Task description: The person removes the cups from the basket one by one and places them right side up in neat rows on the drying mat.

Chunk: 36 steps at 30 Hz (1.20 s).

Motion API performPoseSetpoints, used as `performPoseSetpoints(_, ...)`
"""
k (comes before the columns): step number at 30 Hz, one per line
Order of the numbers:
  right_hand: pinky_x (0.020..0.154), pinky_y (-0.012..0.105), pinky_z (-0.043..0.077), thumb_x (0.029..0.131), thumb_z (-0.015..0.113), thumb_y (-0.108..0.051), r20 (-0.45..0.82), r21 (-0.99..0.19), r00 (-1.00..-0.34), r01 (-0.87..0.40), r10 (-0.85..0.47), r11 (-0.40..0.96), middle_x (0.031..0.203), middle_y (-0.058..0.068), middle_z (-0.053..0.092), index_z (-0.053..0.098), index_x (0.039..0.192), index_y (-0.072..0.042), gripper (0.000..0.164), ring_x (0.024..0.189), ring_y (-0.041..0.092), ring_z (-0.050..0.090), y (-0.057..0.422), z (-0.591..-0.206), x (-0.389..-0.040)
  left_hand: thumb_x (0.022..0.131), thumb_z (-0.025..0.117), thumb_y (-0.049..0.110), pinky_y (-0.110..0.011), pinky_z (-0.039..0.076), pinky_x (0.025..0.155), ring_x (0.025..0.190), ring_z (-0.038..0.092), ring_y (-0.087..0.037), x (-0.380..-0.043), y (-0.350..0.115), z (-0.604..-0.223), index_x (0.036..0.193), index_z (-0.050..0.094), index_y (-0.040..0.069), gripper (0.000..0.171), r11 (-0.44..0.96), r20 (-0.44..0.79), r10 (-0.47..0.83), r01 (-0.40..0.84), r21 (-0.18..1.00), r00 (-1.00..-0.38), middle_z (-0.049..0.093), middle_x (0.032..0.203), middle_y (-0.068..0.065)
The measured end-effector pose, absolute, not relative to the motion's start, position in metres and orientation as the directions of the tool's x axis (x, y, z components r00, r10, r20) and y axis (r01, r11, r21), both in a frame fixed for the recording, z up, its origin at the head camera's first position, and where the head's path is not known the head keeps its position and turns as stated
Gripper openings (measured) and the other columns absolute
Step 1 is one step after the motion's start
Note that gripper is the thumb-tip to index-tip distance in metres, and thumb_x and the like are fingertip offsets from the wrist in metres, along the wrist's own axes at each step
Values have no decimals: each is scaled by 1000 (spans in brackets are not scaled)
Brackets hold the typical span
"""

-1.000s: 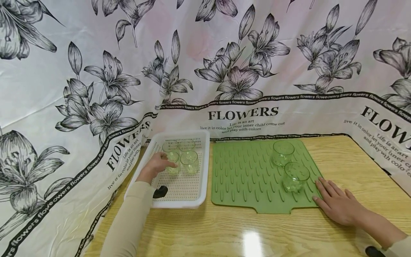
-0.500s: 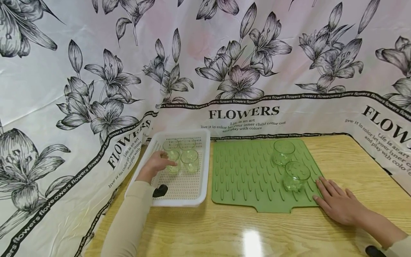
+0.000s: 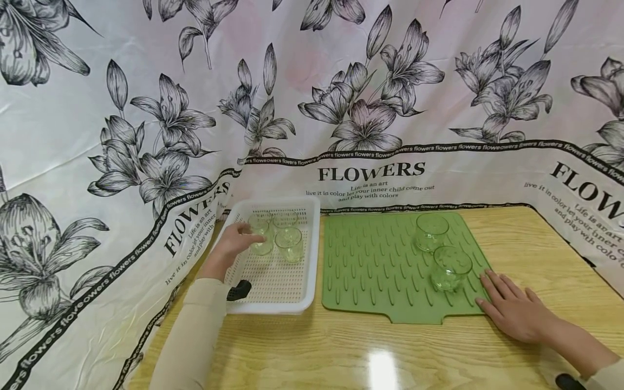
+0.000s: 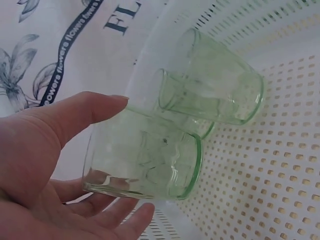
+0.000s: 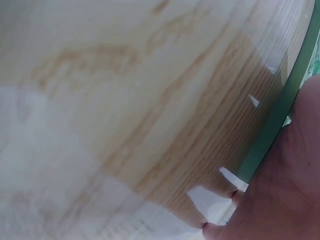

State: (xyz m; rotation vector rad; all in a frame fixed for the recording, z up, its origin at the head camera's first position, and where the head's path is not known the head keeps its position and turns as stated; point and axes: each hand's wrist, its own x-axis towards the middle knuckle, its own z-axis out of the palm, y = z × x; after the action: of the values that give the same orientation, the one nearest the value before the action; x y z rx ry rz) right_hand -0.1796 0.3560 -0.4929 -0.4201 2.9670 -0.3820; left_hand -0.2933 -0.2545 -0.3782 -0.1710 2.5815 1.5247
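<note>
In the white basket, my left hand holds a clear green-tinted drinking glass. The left wrist view shows the thumb on one side of this glass and the fingers on the other. Several like glasses stand in the basket close by, one to its right and others behind. My right hand lies flat on the table with fingertips at the right edge of the green mat. Two more glasses, a far one and a near one, stand on that mat's right side.
Wooden table extends in front of the basket and mat, and to the right. A flower-printed cloth hangs behind and along the left, close to the basket. The basket's raised walls surround the glasses.
My left hand has moved slightly up and away in the head view, and the held glass has shifted with it. The right hand stays in place.
</note>
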Motion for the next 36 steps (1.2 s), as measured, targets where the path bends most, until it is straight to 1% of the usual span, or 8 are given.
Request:
performPoseSetpoints(3,102,85,14,112,36,-43,-83,-262,-954,-258,-288,930,163,34,14,19,157,11,73,146,59,15,357,-494,-180,92,76,21,-57,32,119,145,33,-43,-292,-253,-375,155,30,-5,83,462,-156,-21,-148,875,-988,37,155,-23)
performPoseSetpoints(8,102,85,15,112,36,-43,-81,-259,-955,-257,-286,931,163,34,14,19,157,11,73,146,59,16,356,-495,-179,92,77,20,-55,32,120,144,36,-41,-291,-251,-370,157,27,-3,85,415,-120,3,-108,904,-993,37,154,-25)
performPoseSetpoints(14,102,85,15,112,35,-43,-80,-262,-956,-254,-284,931,163,34,15,20,157,11,73,146,59,15,356,-494,-179,94,75,20,-56,34,118,143,36,-41,-291,-247,-366,157,29,-1,81,403,-82,27,-64,913,-996,37,153,-26)
performPoseSetpoints(21,103,85,14,112,35,-43,-88,-260,-954,-254,-285,932,163,34,14,18,158,11,73,146,59,14,356,-495,-180,93,76,21,-54,38,115,138,41,-39,-288,-243,-360,156,31,1,80,394,-62,22,-48,918,-998,38,149,-24)
performPoseSetpoints(26,103,85,14,112,35,-43,-86,-255,-955,-256,-285,933,163,34,14,18,158,11,73,146,59,14,357,-494,-181,93,76,23,-54,37,117,142,38,-38,-285,-240,-355,156,33,4,78,392,-39,27,-25,920,-999,40,151,-21)
performPoseSetpoints(33,103,85,15,112,35,-43,-79,-249,-955,-260,-287,933,163,34,14,18,158,10,73,145,59,16,357,-494,-180,92,75,17,-52,33,120,145,37,-38,-284,-227,-348,156,32,2,78,334,0,53,18,942,-999,39,153,-21)
performPoseSetpoints(36,103,85,15,112,35,-43,-76,-248,-955,-261,-287,933,163,34,15,18,158,10,73,145,59,16,356,-494,-179,92,76,17,-52,33,120,147,36,-37,-282,-221,-345,156,32,2,79,313,8,69,29,949,-998,38,155,-20)
